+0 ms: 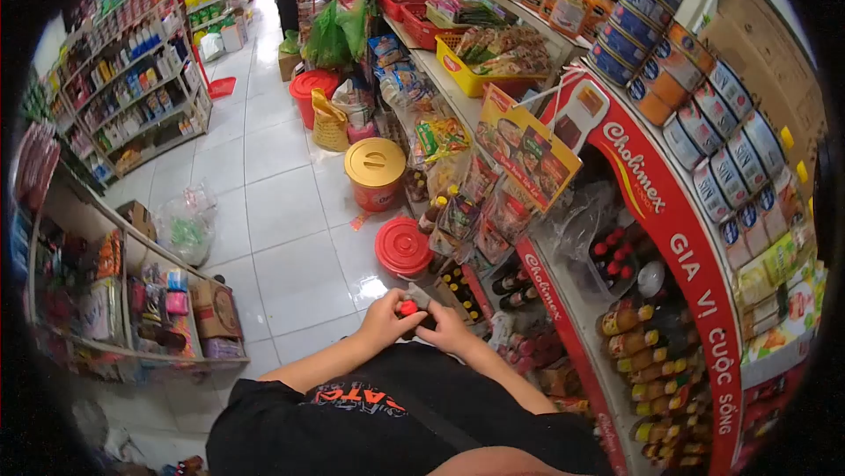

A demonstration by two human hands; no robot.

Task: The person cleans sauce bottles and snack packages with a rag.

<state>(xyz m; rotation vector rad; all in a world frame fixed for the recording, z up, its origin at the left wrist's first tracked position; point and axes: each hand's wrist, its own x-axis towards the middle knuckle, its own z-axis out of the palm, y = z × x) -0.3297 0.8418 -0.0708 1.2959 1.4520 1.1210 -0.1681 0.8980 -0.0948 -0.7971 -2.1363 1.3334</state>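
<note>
Through the head view I have both hands low in front of the black shirt [352, 414], drawn close together over a small red-capped item [407, 308]. The left hand [384, 321] is curled onto it from the left. The right hand [447, 333] meets it from the other side; I cannot tell how far its fingers are closed. A greyish cloth [417, 296] shows between the hands, just beyond the red cap, and I cannot make out which hand has hold of it.

Just past them, a bucket with a red lid [403, 245] stands on the tiled floor [290, 278], with a gold-lidded tub [376, 173] farther along. Dark bottles with yellow caps [459, 291] sit near the right hand, low beside the shelving. On my right, red Cholimex strips [673, 252] edge shelves of sauce bottles [638, 362], and stacked cans [635, 23] rise above. To the left, a low shelf [167, 357] holds packets and boxes.
</note>
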